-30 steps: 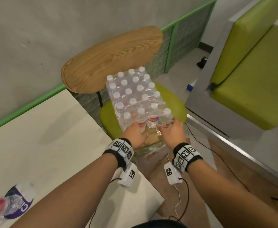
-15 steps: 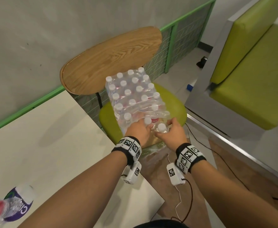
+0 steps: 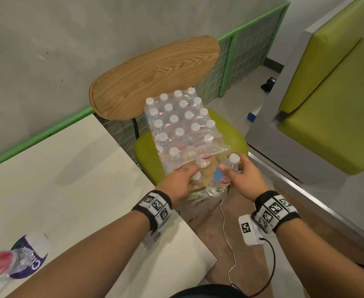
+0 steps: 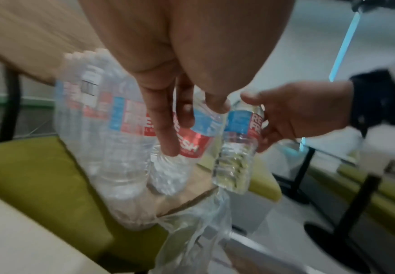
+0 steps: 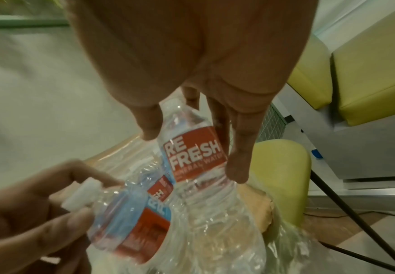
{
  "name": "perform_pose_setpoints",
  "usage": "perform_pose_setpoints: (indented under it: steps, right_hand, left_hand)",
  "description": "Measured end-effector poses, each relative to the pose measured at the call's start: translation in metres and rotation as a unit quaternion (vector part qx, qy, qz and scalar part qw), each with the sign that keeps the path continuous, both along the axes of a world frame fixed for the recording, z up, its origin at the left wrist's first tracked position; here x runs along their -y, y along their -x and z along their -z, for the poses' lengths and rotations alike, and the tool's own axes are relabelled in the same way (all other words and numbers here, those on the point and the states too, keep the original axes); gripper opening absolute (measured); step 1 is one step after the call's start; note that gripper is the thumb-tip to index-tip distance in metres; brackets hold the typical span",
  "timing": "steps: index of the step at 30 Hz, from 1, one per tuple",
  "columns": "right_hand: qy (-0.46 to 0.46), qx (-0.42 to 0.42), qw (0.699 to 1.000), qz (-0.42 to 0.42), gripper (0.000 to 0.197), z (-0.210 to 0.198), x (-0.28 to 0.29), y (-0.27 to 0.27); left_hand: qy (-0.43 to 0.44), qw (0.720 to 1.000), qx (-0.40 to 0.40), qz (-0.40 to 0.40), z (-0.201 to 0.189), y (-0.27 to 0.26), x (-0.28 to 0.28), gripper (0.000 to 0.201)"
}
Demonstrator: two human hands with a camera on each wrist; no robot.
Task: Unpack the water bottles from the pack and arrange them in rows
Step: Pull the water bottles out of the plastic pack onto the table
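Note:
A shrink-wrapped pack of water bottles (image 3: 181, 125) with white caps stands on a green chair seat (image 3: 146, 155), its near end torn open. My left hand (image 3: 189, 175) grips one bottle (image 5: 130, 222) near its neck, tilted towards me at the torn opening. My right hand (image 3: 230, 171) holds a second bottle (image 3: 217, 181) round its red and blue label, clear of the wrap. In the left wrist view, my left fingers (image 4: 166, 133) curl round the left bottle (image 4: 187, 142). Loose plastic wrap (image 4: 192, 231) hangs off the seat's front.
The chair has a wooden backrest (image 3: 155, 76) against the wall. A cream table (image 3: 69, 179) lies to the left, with a bottle (image 3: 9, 261) lying at its near left corner. A green bench (image 3: 327, 104) stands to the right. A white cable (image 3: 226, 222) trails on the floor.
Both hands have drawn back towards me from the pack's near end. Each has pulled a bottle out of the torn wrap; the right one is now lifted free.

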State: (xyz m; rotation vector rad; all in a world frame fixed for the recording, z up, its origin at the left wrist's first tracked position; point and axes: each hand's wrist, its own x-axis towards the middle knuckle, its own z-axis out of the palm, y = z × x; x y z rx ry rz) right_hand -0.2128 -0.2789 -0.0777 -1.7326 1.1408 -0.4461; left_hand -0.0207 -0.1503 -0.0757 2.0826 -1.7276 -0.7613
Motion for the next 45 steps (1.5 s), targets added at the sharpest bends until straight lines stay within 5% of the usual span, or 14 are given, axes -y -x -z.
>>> perform_pose_setpoints:
  steps: [5, 9, 15, 19, 26, 34, 38, 45]
  right_hand:
    - [0.008, -0.019, 1.0, -0.016, 0.052, -0.016, -0.013, -0.01]
    - [-0.023, 0.028, 0.998, -0.057, 0.045, -0.033, -0.033, -0.034]
    - [-0.01, -0.016, 0.973, -0.229, 0.03, -0.06, -0.099, -0.095]
    - [-0.058, -0.025, 0.946, -0.319, 0.043, -0.071, -0.159, -0.141]
    - [-0.045, -0.024, 0.889, -0.456, 0.018, -0.054, -0.253, -0.218]
    - [0.043, -0.081, 0.838, -0.538, 0.025, -0.029, -0.355, -0.277]
    - [0.09, -0.106, 0.815, -0.562, 0.035, -0.015, -0.388, -0.289]
    - [0.145, -0.084, 0.83, -0.531, 0.052, -0.013, -0.408, -0.313]
  left_hand:
    - [0.017, 0.982, -0.179, -0.06, -0.022, -0.029, -0.06, 0.027]
    - [0.047, 0.98, -0.18, -0.077, -0.032, -0.049, -0.128, 0.022]
    - [0.074, 0.925, -0.271, -0.256, -0.034, -0.075, -0.242, 0.017]
    - [0.114, 0.883, -0.253, -0.378, -0.031, -0.088, -0.325, 0.013]
    - [0.105, 0.841, -0.163, -0.505, -0.022, -0.088, -0.452, 0.021]
    - [0.135, 0.761, -0.058, -0.632, 0.017, -0.112, -0.498, 0.028]
    - [0.163, 0.765, -0.044, -0.622, 0.025, -0.125, -0.497, 0.029]
    - [0.161, 0.774, -0.035, -0.612, 0.024, -0.147, -0.496, 0.039]
